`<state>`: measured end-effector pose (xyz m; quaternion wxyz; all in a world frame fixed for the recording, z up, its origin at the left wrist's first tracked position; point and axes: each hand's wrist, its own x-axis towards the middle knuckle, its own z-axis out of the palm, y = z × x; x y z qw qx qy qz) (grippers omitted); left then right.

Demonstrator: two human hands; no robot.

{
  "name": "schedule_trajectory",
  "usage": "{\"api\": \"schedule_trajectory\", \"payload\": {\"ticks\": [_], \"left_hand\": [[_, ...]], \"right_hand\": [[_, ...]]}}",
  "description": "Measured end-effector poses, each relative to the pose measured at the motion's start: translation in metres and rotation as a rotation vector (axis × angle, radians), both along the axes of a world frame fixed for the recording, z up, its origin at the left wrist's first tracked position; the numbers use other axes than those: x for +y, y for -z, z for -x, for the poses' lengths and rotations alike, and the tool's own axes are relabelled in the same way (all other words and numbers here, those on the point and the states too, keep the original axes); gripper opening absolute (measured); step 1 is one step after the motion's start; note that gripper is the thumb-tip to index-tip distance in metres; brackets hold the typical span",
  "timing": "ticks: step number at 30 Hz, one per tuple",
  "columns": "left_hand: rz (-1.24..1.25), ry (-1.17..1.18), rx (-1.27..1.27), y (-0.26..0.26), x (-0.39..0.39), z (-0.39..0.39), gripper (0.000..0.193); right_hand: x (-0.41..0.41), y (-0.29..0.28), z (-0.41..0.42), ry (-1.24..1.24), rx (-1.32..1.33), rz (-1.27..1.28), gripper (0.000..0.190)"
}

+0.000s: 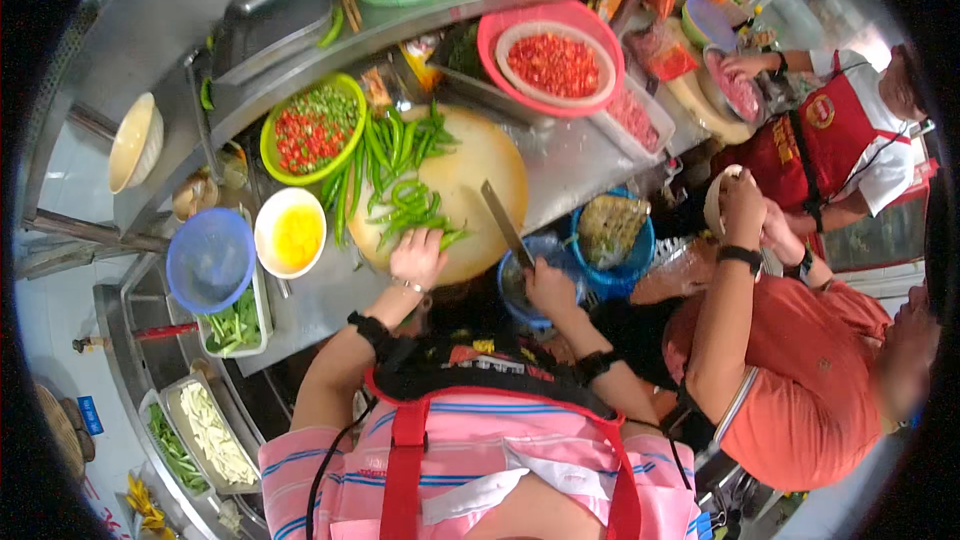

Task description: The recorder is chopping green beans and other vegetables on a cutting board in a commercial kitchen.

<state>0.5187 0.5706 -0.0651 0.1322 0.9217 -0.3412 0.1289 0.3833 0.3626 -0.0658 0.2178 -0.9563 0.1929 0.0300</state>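
Observation:
A round wooden chopping board (480,157) lies before me on the steel counter. Long green chili peppers (401,139) cover its left part, some hanging over the edge. My left hand (418,256) holds down a few peppers near the board's front edge, its fingertips curled over them. My right hand (553,289) grips the handle of a cleaver (504,223). The blade points up and left over the right side of the board, apart from the peppers. Left of the board stands a yellow-green bowl (265,154) of chopped red and green chili.
A white bowl with yellow egg (298,231) and a blue bowl (210,259) stand left. Behind the board sits a pink basin (491,37) holding chopped red chili. Blue buckets (615,289) are right, below the counter. Two people (787,375) work close on the right.

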Motion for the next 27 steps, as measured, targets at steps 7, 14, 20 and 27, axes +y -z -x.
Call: {"api": "schedule_trajectory", "payload": {"ticks": [7, 14, 20, 27], "left_hand": [[0.091, -0.143, 0.297, 0.030, -0.018, 0.001, 0.029], [0.405, -0.224, 0.398, 0.046, -0.021, -0.002, 0.030], [0.286, -0.262, 0.438, 0.048, -0.022, -0.003, 0.031], [0.100, -0.230, 0.252, 0.025, -0.002, -0.049, 0.029]], "right_hand": [[-0.003, -0.017, 0.000, -0.033, -0.034, -0.018, 0.021], [0.010, -0.035, 0.011, -0.130, 0.133, -0.067, 0.022], [0.024, -0.024, -0.011, -0.168, 0.196, -0.023, 0.024], [0.003, -0.022, -0.012, -0.117, 0.057, 0.005, 0.022]]}}
